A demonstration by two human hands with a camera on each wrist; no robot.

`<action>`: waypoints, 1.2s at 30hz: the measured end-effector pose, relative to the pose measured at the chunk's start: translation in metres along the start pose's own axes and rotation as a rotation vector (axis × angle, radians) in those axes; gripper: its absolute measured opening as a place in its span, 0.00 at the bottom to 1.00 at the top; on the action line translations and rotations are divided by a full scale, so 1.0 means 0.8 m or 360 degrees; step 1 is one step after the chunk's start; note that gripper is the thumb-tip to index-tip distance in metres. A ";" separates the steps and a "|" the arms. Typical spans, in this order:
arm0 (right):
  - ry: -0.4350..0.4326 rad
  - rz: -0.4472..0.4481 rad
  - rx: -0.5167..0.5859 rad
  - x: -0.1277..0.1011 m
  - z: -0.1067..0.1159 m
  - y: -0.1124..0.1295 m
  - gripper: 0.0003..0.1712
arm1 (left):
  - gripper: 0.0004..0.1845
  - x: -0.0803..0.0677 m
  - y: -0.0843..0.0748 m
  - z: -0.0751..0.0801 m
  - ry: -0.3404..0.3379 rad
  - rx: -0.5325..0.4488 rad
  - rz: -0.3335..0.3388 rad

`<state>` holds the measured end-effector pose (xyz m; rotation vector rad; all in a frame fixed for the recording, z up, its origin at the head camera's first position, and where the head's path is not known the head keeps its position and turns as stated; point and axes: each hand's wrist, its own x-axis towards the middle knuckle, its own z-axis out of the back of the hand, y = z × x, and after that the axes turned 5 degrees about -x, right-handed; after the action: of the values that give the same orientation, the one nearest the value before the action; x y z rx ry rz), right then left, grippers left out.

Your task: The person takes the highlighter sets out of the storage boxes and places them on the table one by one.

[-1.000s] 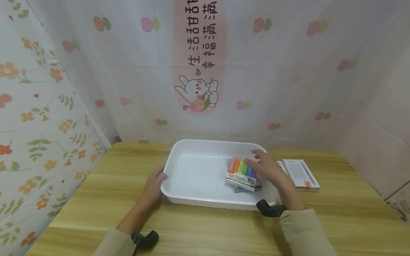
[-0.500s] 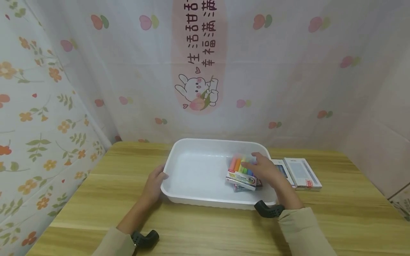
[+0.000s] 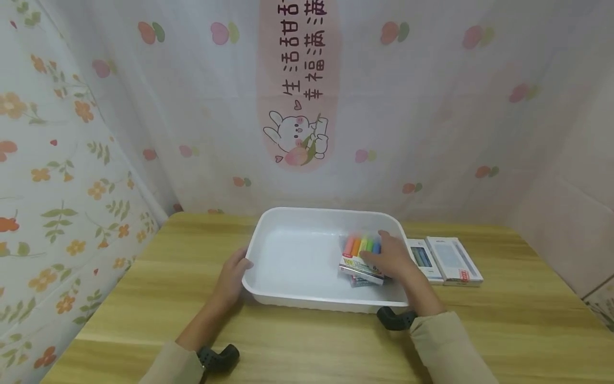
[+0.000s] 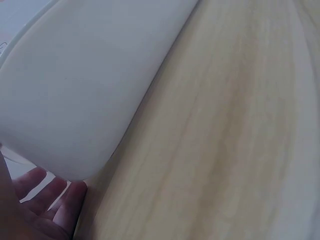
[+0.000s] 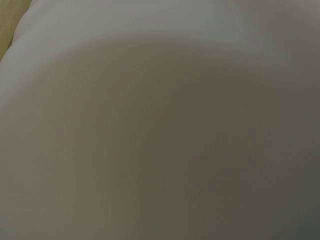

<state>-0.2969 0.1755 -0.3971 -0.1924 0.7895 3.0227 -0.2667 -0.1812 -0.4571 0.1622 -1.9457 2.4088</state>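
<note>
On the white plastic tray (image 3: pixel 297 301), my left hand (image 3: pixel 232 276) grips the left end, its thumb over the rim. In the left wrist view, the curled fingers of that left hand (image 4: pixel 50 202) reach beneath the tray's corner (image 4: pixel 75 100). My right hand (image 3: pixel 390 258) is inside the tray's right side, spread over a clear-fronted pack of rainbow-coloured sticks (image 3: pixel 355 261). Its thumb lies over the pack's face and hides the right-hand colours; where the other fingers touch is hidden. A second pack (image 3: pixel 361 281) shows underneath. The right wrist view is only a pale blur.
Two flat white boxes (image 3: pixel 453 258) lie side by side on the wooden table (image 3: pixel 307 346), right of the tray; the nearer one (image 3: pixel 424 260) is partly behind my right arm. A printed curtain (image 3: pixel 216 106) hangs behind the table, and a floral cloth (image 3: pixel 72 213) on the left.
My right hand has moved left and down over the coloured pack, covering more of it. The nearer white box shows more now. My left hand stays on the tray.
</note>
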 end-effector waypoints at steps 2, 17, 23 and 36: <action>-0.0014 0.0007 -0.0003 0.002 0.001 -0.001 0.50 | 0.29 0.002 -0.002 -0.001 0.0000 -0.0020 -0.0013; -0.0064 -0.0047 0.0200 0.004 0.000 -0.004 0.52 | 0.30 -0.002 -0.002 -0.003 0.0019 -0.0010 -0.0004; -0.0080 -0.0130 0.0314 0.001 0.002 -0.002 0.57 | 0.30 -0.005 -0.002 -0.002 0.0043 -0.0009 -0.0029; -0.0044 -0.0232 0.0535 0.008 0.008 -0.008 0.62 | 0.30 -0.005 -0.003 -0.003 0.0026 0.0008 -0.0036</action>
<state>-0.3037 0.1841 -0.3954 -0.1919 1.2039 2.7000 -0.2623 -0.1779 -0.4554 0.1637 -1.9208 2.3934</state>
